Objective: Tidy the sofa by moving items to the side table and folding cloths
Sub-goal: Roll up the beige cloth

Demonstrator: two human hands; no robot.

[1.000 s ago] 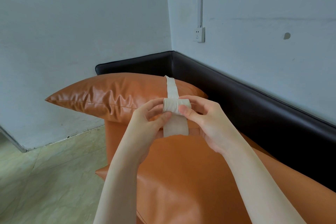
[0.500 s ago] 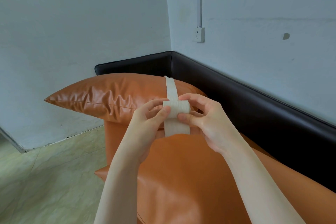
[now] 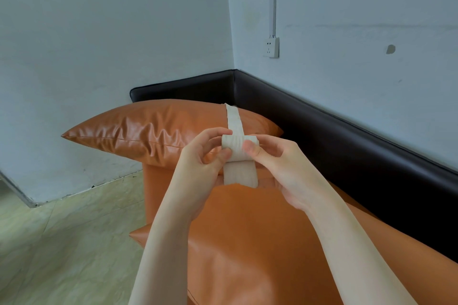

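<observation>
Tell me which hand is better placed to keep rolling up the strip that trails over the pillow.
Probably the right hand: its thumb lies across the front of the rolled cloth strip, ready to turn it. The left hand pinches the roll's other end, steadying it above the orange pillow.

**Bare arms, nothing worn**

We saw two forearms reaching in from the bottom edge, both bare up to where the frame cut them off. The left hand point(image 3: 198, 156) and the right hand point(image 3: 285, 168) wore no gloves, rings, watch or bracelet. The one thumbnail we could see was short and unpainted.
</observation>
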